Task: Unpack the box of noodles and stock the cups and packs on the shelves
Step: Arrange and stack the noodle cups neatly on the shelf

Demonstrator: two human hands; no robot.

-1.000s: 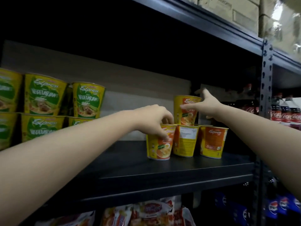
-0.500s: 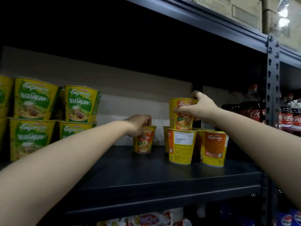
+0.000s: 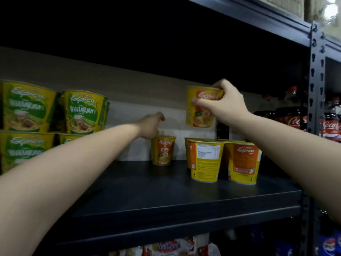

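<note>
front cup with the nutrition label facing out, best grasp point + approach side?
Take the label-facing cup by its upper wall just under the rim, coming from the front, the open shelf edge. It stands upright and flares wider toward the top, so fingers there won't slip upward. The Express cup sits close on its right and more cups behind, so side or rear approaches look cramped.

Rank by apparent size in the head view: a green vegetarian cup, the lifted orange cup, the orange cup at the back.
1. green vegetarian cup
2. lifted orange cup, only slightly smaller, and nearer the camera, so unsure
3. back orange cup, smallest, though farthest
</note>
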